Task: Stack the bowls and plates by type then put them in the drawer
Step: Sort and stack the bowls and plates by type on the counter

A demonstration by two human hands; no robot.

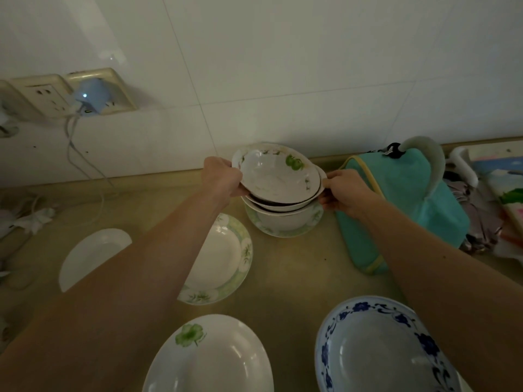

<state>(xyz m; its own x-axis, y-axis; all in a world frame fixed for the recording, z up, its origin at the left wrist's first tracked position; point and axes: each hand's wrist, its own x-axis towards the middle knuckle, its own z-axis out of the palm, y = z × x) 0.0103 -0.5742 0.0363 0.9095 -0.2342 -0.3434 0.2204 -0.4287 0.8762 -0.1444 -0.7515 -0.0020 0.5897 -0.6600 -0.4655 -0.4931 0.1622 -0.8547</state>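
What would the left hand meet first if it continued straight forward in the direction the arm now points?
Probably the tiled wall. The left hand grips the rim of the top bowl, and nothing shows between that stack and the wall, though depth is hard to judge.

three stacked bowls point(278, 176), one blue-patterned bowl point(379, 349), four plates point(220, 258)

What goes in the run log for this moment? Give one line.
stage: stacking bowls | left hand: grips top bowl rim | right hand: grips bowl stack rim | drawer: not in view
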